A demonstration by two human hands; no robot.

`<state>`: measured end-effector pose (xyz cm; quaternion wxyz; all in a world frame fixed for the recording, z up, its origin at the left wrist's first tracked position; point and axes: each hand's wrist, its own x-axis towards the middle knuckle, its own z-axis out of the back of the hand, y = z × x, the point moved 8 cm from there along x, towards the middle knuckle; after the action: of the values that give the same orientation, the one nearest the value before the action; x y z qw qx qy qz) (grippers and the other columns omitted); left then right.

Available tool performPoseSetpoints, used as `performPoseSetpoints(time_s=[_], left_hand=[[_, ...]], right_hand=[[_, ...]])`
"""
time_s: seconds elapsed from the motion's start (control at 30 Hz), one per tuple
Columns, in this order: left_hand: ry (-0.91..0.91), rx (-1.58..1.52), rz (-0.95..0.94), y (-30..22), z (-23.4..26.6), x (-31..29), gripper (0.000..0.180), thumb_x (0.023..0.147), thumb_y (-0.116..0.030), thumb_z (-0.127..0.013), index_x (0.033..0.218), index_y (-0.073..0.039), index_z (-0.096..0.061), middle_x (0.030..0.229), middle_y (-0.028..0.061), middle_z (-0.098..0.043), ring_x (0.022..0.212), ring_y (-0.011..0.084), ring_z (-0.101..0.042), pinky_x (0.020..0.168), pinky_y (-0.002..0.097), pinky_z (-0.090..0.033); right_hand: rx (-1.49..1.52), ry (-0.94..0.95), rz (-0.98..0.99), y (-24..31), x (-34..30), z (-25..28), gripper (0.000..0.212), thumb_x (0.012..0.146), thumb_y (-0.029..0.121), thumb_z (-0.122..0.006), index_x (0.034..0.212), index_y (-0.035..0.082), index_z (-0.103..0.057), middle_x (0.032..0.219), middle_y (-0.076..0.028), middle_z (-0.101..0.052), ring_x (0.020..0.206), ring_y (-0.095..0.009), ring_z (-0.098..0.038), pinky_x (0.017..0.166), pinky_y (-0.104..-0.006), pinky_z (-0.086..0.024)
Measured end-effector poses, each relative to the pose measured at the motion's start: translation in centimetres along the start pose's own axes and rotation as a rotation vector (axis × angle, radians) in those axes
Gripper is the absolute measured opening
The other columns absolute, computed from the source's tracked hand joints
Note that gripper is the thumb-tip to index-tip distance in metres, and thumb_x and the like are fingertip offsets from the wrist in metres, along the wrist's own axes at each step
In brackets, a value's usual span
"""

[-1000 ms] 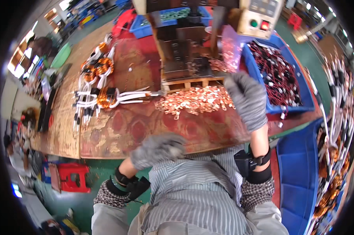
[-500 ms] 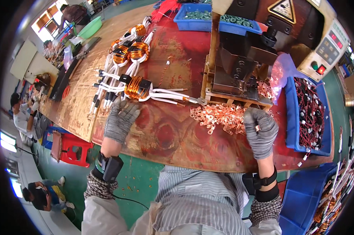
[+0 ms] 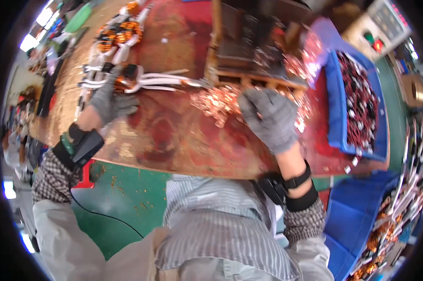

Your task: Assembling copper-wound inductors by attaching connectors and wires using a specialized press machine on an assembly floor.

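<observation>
My left hand (image 3: 110,100), in a grey knit glove, lies at the left side of a copper-wound coil (image 3: 125,80). Its fingers stretch over the coil's edge with the thumb spread apart; blur hides how firmly they touch. White sleeved leads (image 3: 162,81) run right from the coil towards the press (image 3: 249,42). Over a pile of small copper terminals (image 3: 216,104) is my right hand (image 3: 270,119), also gloved. Its fingers are curled together, and whatever they hold is hidden.
More copper coils (image 3: 127,33) lie at the far left of the table. A blue bin (image 3: 335,117) of dark red wires with white connectors stands right of the press. Below it sits another blue bin (image 3: 352,229), beside bundled white leads (image 3: 408,187).
My left hand has moved up onto the coil's left side. My right hand has shifted left over the terminals. The whole view has shifted and is blurred.
</observation>
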<state>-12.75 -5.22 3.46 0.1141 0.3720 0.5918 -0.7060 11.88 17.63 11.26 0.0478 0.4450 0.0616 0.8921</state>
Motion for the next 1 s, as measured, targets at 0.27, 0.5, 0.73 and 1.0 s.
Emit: performPoseSetpoints(time_s=[0.27, 0.5, 0.73, 1.0], left_hand=[[0.081, -0.264, -0.135, -0.3, -0.5, 3.0, 0.055, 0.071, -0.047, -0.065, 0.105, -0.006, -0.053, 0.088, 0.0189, -0.060, 0.069, 0.0320, -0.062, 0.057, 0.0363, -0.056], [0.282, 0.016, 0.134, 0.5, 1.0, 1.5, 0.080, 0.062, -0.076, -0.050, 0.100, -0.005, -0.054, 0.084, 0.0185, -0.061, 0.072, 0.0297, -0.062, 0.062, 0.0386, -0.053], [0.064, 0.116, -0.001, -1.0, -0.1, 1.0, 0.065, 0.068, -0.069, -0.052, 0.095, -0.011, -0.059, 0.080, 0.0103, -0.065, 0.066, 0.0277, -0.064, 0.059, 0.0353, -0.053], [0.400, -0.431, -0.469, 0.2, -0.4, -0.3, 0.055, 0.080, -0.047, -0.054, 0.118, -0.007, -0.046, 0.106, 0.0107, -0.057, 0.083, 0.0257, -0.060, 0.067, 0.0385, -0.054]], right_hand=[[0.170, -0.031, -0.134, -2.7, -0.5, -0.3, 0.016, 0.077, 0.025, -0.058, 0.078, 0.009, -0.059, 0.068, -0.006, -0.059, 0.061, -0.023, -0.058, 0.052, -0.0349, -0.045], [0.033, 0.043, -0.049, -0.4, -0.4, 0.2, 0.012, 0.075, 0.023, -0.061, 0.077, 0.012, -0.057, 0.061, -0.004, -0.055, 0.056, -0.020, -0.056, 0.047, -0.0318, -0.044], [0.082, -0.069, 0.005, -0.3, -0.6, 1.1, 0.013, 0.072, 0.019, -0.066, 0.077, 0.011, -0.057, 0.059, -0.005, -0.054, 0.050, -0.022, -0.054, 0.044, -0.0327, -0.043], [0.136, -0.061, -0.031, -1.0, -0.2, 1.5, 0.014, 0.072, 0.018, -0.066, 0.078, 0.010, -0.057, 0.060, -0.006, -0.055, 0.050, -0.023, -0.053, 0.045, -0.0331, -0.043]])
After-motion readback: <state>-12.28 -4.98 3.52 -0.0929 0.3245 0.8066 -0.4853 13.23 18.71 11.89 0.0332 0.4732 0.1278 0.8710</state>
